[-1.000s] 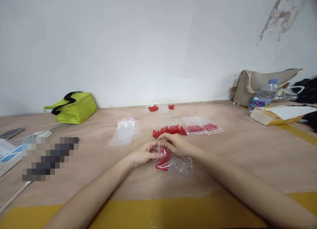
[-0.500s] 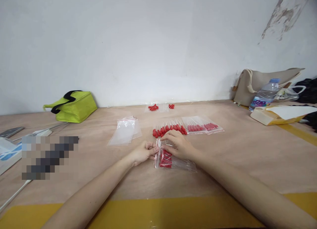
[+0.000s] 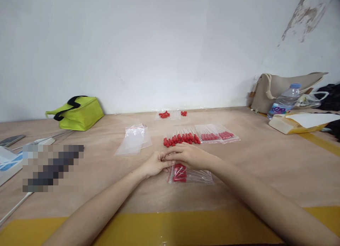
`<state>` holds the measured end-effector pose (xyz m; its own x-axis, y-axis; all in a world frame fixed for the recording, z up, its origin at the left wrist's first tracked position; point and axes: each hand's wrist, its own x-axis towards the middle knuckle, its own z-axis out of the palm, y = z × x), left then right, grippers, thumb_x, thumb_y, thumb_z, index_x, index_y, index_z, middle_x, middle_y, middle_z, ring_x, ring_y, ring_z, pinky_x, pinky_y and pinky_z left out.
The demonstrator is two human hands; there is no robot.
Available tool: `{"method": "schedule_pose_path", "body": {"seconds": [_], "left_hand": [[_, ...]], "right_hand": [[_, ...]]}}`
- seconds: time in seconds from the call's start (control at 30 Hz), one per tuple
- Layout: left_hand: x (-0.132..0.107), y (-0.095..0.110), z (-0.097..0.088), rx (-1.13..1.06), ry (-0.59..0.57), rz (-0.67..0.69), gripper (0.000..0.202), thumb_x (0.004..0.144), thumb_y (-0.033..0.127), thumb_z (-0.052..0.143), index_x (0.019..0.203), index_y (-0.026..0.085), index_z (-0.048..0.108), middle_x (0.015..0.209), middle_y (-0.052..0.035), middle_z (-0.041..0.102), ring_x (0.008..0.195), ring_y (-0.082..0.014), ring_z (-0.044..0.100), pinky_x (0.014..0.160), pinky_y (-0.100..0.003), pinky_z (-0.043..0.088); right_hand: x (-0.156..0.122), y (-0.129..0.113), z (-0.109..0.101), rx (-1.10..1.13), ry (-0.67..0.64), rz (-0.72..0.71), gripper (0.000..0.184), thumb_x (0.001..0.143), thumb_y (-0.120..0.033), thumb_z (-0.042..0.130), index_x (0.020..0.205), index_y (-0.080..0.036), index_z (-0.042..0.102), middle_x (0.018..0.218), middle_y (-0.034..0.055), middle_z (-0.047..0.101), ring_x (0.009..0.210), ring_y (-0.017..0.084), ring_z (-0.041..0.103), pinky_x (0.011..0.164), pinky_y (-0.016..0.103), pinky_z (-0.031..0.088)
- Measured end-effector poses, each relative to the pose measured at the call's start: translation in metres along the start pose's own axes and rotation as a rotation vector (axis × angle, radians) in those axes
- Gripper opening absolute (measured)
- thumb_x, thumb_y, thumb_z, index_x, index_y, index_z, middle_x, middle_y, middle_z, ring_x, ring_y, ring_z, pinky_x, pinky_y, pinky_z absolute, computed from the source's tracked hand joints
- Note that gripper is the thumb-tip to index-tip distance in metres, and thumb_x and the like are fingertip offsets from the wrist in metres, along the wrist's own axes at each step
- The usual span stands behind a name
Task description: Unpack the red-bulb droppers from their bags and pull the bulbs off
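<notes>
A clear zip bag [image 3: 196, 176] lies flat in front of me, with several red-ended pieces with thin pale sticks inside. My left hand [image 3: 156, 164] pinches the bag's zip edge at its left end. My right hand [image 3: 191, 156] reaches over the bag, its fingertips meeting the left hand's fingers at the far end of that edge; they hide the zip there. Just beyond the hands lies a row of loose red-ended pieces [image 3: 183, 138]. Filled zip bags [image 3: 217, 133] overlap to the right of that row, and flat unfilled zip bags [image 3: 132, 141] are stacked to the left.
Small red pieces [image 3: 164, 114] rest on clear plastic near the wall. A lime-green bag [image 3: 82, 115] stands at back left, with a power strip [image 3: 12, 166] nearer me. At right are a beige bag [image 3: 281, 84], a water bottle [image 3: 284, 100] and an opened packet [image 3: 289, 124].
My right hand has moved left along the bag, bringing its fingers onto the left hand's at the zip edge. The bag has shifted slightly right.
</notes>
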<state>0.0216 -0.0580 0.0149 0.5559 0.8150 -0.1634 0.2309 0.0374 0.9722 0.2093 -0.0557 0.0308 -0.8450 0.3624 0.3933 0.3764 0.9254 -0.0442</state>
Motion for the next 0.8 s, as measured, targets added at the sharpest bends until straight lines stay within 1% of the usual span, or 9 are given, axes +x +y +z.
{"method": "schedule_pose_path", "body": {"seconds": [0.1, 0.2, 0.27, 0.33, 0.43, 0.53, 0.67, 0.8], "left_hand": [[0.000, 0.000, 0.000, -0.013, -0.006, -0.007, 0.037, 0.058, 0.044, 0.073, 0.065, 0.011, 0.058, 0.055, 0.0036, 0.056, 0.051, -0.0062, 0.048, 0.051, -0.019, 0.039], [0.000, 0.000, 0.000, -0.020, 0.026, -0.033, 0.040, 0.052, 0.044, 0.076, 0.060, 0.011, 0.054, 0.051, 0.0049, 0.053, 0.048, -0.0060, 0.047, 0.050, -0.019, 0.038], [0.000, -0.001, -0.001, -0.020, 0.044, -0.043, 0.041, 0.050, 0.044, 0.076, 0.059, 0.012, 0.052, 0.050, 0.0049, 0.053, 0.047, -0.0060, 0.047, 0.049, -0.020, 0.037], [0.000, -0.001, -0.003, -0.031, 0.039, -0.053, 0.041, 0.051, 0.043, 0.076, 0.060, 0.011, 0.053, 0.051, 0.0041, 0.054, 0.048, -0.0065, 0.048, 0.051, -0.020, 0.039], [-0.001, -0.001, -0.007, -0.093, 0.003, -0.073, 0.040, 0.052, 0.042, 0.077, 0.064, 0.011, 0.054, 0.059, 0.0023, 0.057, 0.056, -0.0082, 0.053, 0.059, -0.023, 0.043], [-0.003, 0.000, -0.006, -0.160, -0.014, -0.055, 0.039, 0.055, 0.041, 0.076, 0.065, 0.012, 0.053, 0.061, 0.0037, 0.055, 0.060, -0.0075, 0.052, 0.063, -0.023, 0.043], [-0.005, 0.004, 0.000, -0.166, 0.001, -0.024, 0.041, 0.056, 0.042, 0.075, 0.064, 0.012, 0.048, 0.059, 0.0055, 0.049, 0.058, -0.0057, 0.048, 0.061, -0.020, 0.041], [-0.006, 0.004, 0.005, -0.146, 0.052, -0.050, 0.046, 0.053, 0.047, 0.075, 0.063, 0.014, 0.045, 0.057, 0.0063, 0.046, 0.055, -0.0055, 0.044, 0.058, -0.020, 0.039]], "right_hand": [[0.000, 0.004, 0.004, -0.017, 0.059, -0.038, 0.027, 0.087, -0.015, 0.041, 0.107, -0.018, 0.059, 0.103, 0.0064, 0.061, 0.092, 0.014, 0.051, 0.078, 0.027, 0.039], [-0.002, 0.004, 0.007, -0.076, 0.130, -0.075, 0.024, 0.088, -0.016, 0.042, 0.098, -0.019, 0.063, 0.089, 0.0047, 0.063, 0.078, 0.013, 0.051, 0.071, 0.026, 0.039], [-0.003, 0.004, 0.007, -0.107, 0.178, -0.092, 0.023, 0.087, -0.016, 0.042, 0.090, -0.020, 0.064, 0.085, 0.0035, 0.064, 0.073, 0.012, 0.050, 0.068, 0.026, 0.037], [-0.004, 0.004, 0.008, -0.129, 0.228, -0.099, 0.023, 0.086, -0.015, 0.043, 0.084, -0.020, 0.065, 0.084, 0.0027, 0.064, 0.071, 0.011, 0.049, 0.066, 0.026, 0.036], [-0.006, 0.003, 0.010, -0.159, 0.299, -0.097, 0.022, 0.085, -0.013, 0.043, 0.080, -0.020, 0.064, 0.085, 0.0016, 0.064, 0.070, 0.011, 0.048, 0.065, 0.025, 0.035], [-0.006, 0.002, 0.013, -0.155, 0.346, -0.071, 0.021, 0.083, -0.012, 0.044, 0.079, -0.020, 0.063, 0.089, 0.0023, 0.064, 0.070, 0.011, 0.049, 0.064, 0.025, 0.036], [-0.006, 0.001, 0.018, -0.092, 0.304, -0.065, 0.019, 0.084, -0.012, 0.043, 0.084, -0.018, 0.061, 0.099, 0.0047, 0.063, 0.077, 0.012, 0.052, 0.068, 0.024, 0.039], [-0.006, 0.004, 0.023, -0.048, 0.269, -0.101, 0.016, 0.083, -0.013, 0.045, 0.085, -0.017, 0.060, 0.099, 0.0051, 0.063, 0.084, 0.013, 0.053, 0.074, 0.025, 0.041]]}}
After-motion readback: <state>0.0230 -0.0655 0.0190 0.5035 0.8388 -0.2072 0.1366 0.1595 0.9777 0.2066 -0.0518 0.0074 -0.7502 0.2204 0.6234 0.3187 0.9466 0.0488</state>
